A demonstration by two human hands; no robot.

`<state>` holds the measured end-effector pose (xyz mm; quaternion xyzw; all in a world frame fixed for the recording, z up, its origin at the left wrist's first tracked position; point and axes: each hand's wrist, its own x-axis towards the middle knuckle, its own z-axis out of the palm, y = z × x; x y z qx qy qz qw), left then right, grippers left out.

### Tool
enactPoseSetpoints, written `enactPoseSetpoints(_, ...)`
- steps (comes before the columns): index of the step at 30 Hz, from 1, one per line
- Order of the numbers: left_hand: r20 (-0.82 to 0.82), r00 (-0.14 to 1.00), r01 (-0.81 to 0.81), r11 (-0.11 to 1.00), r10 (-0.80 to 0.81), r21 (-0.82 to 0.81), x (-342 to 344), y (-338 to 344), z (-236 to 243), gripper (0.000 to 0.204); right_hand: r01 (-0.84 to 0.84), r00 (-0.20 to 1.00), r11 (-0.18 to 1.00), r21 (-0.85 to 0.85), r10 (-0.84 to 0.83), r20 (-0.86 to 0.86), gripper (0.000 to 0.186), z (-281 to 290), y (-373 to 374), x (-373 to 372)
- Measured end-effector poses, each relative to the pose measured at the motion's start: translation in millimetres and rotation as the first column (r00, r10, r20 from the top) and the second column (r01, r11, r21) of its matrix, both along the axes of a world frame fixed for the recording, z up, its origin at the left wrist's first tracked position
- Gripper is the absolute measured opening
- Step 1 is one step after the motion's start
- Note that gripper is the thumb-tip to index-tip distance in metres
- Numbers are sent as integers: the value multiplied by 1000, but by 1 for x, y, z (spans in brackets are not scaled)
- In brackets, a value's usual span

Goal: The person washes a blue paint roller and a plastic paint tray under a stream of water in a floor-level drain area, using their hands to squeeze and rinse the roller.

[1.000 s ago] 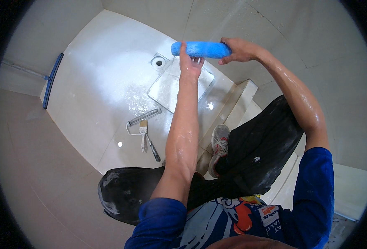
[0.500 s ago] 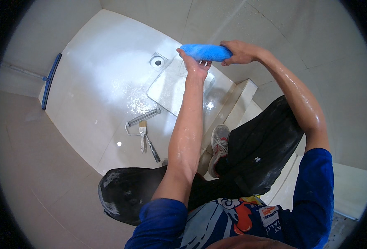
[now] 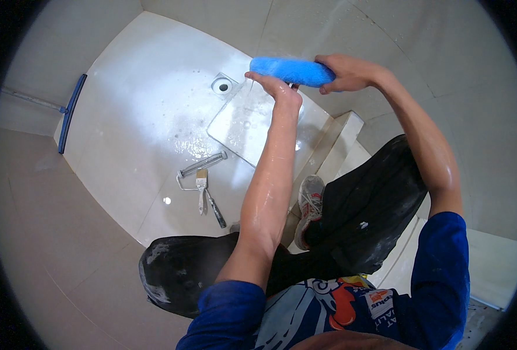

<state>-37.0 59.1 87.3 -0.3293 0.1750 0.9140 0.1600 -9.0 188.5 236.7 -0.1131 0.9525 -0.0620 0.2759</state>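
Shifted slightly rightward since a second ago, the fluffy blue roller sleeve (image 3: 290, 70) lies nearly level at the upper centre of the frame, its right end gripped between the thumb and fingers of the right hand (image 3: 349, 72). Against its lower edge I see the left hand (image 3: 279, 87), its wrist now farther right, though with its fingers partly hidden I cannot tell how tightly it holds. Left of centre, a paintbrush (image 3: 202, 185) lies across a bare roller frame (image 3: 203, 165) on the wet, pale floor (image 3: 124, 146).
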Motion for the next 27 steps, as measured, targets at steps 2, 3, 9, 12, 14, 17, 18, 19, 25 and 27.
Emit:
enactPoseSetpoints(2, -9, 1000, 12, 1000, -12, -7, 1, 1, 8, 95, 20, 1000, 1000, 21, -20, 3, 71, 6, 1, 0)
enactPoseSetpoints(3, -13, 1000, 19, 1000, -19, -11, 2, 1, 11, 94, 26, 1000, 999, 21, -26, 4, 73, 9, 3, 0)
enactPoseSetpoints(9, -23, 998, 63, 998, -62, 31, 8, 10, 12, 97, 50, 999, 997, 61, -51, 4, 75, 17, 16, 3)
enactPoseSetpoints(12, -61, 996, 67, 995, -63, 69, 10, 13, 6, 103, 83, 996, 996, 45, -85, 33, 79, 22, 17, 5)
enactPoseSetpoints(14, -147, 989, 59, 985, -35, 161, 7, 8, -10, 105, 108, 993, 994, -9, -108, 44, 83, 23, 16, 4)
enactPoseSetpoints(17, -206, 978, 60, 956, 0, 287, 4, 7, -10, 104, 238, 970, 962, -132, -228, 87, 88, 25, 18, 7)
enactPoseSetpoints(18, -214, 977, 61, 944, 11, 325, 4, 7, -6, 103, 325, 943, 929, -175, -306, 131, 90, 27, 18, 9)
enactPoseSetpoints(19, -276, 961, 92, 945, -2, 315, 5, 9, -6, 98, 406, 911, 888, -215, -373, 178, 92, 30, 13, 8)
enactPoseSetpoints(25, -354, 924, 265, 908, -144, 323, 11, 30, 6, 52, 573, 820, 746, -341, -519, 243, 90, 15, -5, 9)
enactPoseSetpoints(27, -230, 961, 217, 939, -156, 268, 3, 33, 8, 36, 512, 859, 802, -309, -478, 184, 84, 5, -4, 12)
